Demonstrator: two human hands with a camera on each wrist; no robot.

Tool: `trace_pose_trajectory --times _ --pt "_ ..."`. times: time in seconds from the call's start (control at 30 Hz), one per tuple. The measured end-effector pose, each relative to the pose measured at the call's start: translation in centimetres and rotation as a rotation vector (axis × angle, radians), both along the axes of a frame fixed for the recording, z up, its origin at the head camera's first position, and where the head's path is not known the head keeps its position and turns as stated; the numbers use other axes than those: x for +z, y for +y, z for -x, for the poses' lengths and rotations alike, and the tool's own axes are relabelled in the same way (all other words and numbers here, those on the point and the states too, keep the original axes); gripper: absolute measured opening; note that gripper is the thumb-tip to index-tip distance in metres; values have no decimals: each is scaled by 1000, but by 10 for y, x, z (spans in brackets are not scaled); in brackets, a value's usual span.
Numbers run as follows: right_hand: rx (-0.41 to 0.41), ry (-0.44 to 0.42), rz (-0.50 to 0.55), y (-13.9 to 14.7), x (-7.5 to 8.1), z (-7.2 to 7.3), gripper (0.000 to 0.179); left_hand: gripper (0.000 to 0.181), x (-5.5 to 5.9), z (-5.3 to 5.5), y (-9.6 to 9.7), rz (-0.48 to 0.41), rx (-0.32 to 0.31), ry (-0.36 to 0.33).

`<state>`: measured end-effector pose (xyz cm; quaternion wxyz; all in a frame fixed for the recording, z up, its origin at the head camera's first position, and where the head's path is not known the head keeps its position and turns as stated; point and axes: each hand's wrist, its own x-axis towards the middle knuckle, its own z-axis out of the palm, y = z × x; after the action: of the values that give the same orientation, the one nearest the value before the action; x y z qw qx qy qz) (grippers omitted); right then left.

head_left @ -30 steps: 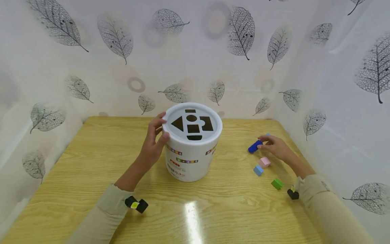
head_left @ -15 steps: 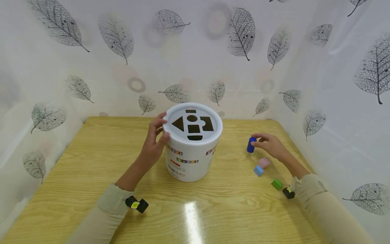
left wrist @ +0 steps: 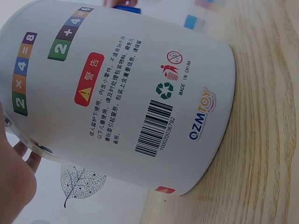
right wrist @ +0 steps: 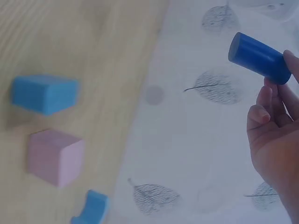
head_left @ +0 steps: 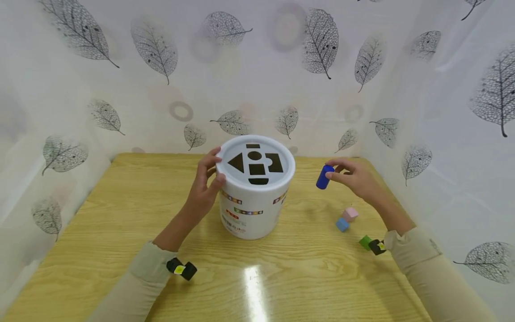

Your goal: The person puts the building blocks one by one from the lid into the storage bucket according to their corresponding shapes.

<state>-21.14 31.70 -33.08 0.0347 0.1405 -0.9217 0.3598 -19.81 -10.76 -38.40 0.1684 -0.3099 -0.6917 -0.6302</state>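
A white shape-sorter bucket [head_left: 251,219] stands upright on the table, its lid cut with several dark shaped holes. My left hand [head_left: 207,181] grips the bucket's rim on the left side, thumb in front and fingers farther back. In the left wrist view the bucket's printed wall fills most of the picture. Between thumb and fingertips my right hand [head_left: 356,179] pinches a dark blue cylinder block [head_left: 324,177] by one end. The cylinder is in the air right of the bucket, tilted. In the right wrist view the cylinder [right wrist: 259,57] shows whole apart from its pinched end.
On the table [head_left: 132,214] right of the bucket lie a pink block [head_left: 350,214], a light blue block [head_left: 342,224] and a green block [head_left: 365,242] partly behind the right wrist camera. A curved light blue block [right wrist: 92,207] shows in the right wrist view. Leaf-patterned sheeting surrounds the table.
My right hand has raised the blue cylinder off the table and carried it left and away from me, turning it from lying to nearly upright. My left hand and the bucket stay put.
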Motion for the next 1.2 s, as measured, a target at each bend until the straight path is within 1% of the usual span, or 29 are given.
trace_pose_trajectory --times 0.1,0.13,0.23,0.3,0.47,0.6,0.73,0.83,1.0,1.2 --pt "19 24 46 -9 16 -5 36 53 0 0 0 0 -2 -3" --pt "15 25 69 -12 21 -7 35 53 0 0 0 0 -3 -4" --pt "29 38 137 -22 34 -10 34 54 0 0 0 3 -1 -2" --pt "24 56 164 -30 42 -11 33 53 -1 0 0 5 0 1" --pt "57 100 160 -48 60 -11 33 56 -1 0 1 3 -1 11" --pt "98 111 171 -66 71 -6 31 59 -1 1 2 0 1 21" --pt "127 131 191 -87 77 3 32 59 -2 1 0 0 10 20" --pt "135 140 193 -103 79 10 34 58 -2 1 0 0 13 16" --pt "137 117 173 -126 79 21 37 55 0 0 0 0 7 15" --pt "161 100 167 -150 80 31 40 59 2 -1 1 -13 0 4"
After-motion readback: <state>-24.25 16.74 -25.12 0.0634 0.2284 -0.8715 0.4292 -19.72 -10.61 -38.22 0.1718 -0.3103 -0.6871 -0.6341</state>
